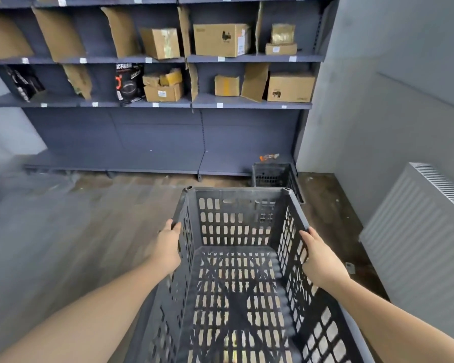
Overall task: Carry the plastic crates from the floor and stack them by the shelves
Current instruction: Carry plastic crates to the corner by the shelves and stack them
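I hold a dark grey slotted plastic crate [236,221] in front of me, above the floor, with its open top facing up and nothing inside. My left hand [168,246] grips its left rim and my right hand [317,255] grips its right rim. A second dark crate [273,175] stands on the floor ahead, at the right end of the dark blue shelves [168,142], close to the corner. The held crate hides part of that second crate.
The shelves carry several cardboard boxes [220,40] and leaning cardboard sheets. A grey wall [378,113] runs along the right with a white radiator [414,231] low on it. Wooden floor [76,231] spreads to the left. A small orange item [269,157] lies on the bottom shelf.
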